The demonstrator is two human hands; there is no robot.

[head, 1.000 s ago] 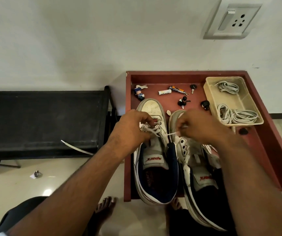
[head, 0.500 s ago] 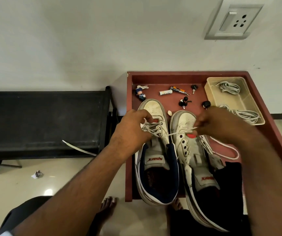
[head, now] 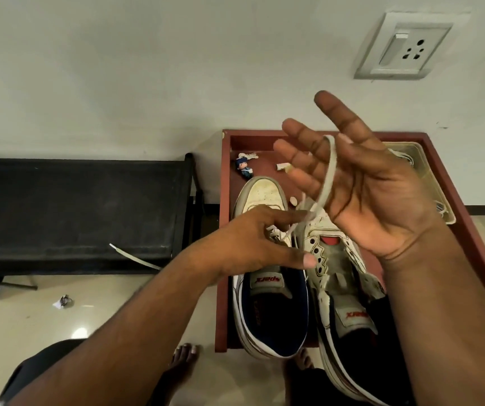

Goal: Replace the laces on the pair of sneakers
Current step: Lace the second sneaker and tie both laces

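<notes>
Sneakers sit side by side on a red tray [head: 466, 200], toes toward the wall: the left shoe [head: 267, 288] and the right shoe [head: 340, 276], whose eyelets look mostly bare. A white lace [head: 327, 171] rises from between the shoes. The right hand [head: 361, 183] is raised palm-up, fingers spread and straight, with the lace draped over them. The left hand [head: 253, 241] hovers over the left shoe's front, fingers loosely bent; its fingertips meet the lace's lower end, though whether they pinch it I cannot tell. A plastic bin [head: 428, 183] on the tray is largely hidden behind the right hand. Another lace [head: 135, 256] hangs off a black bench [head: 74, 206].
</notes>
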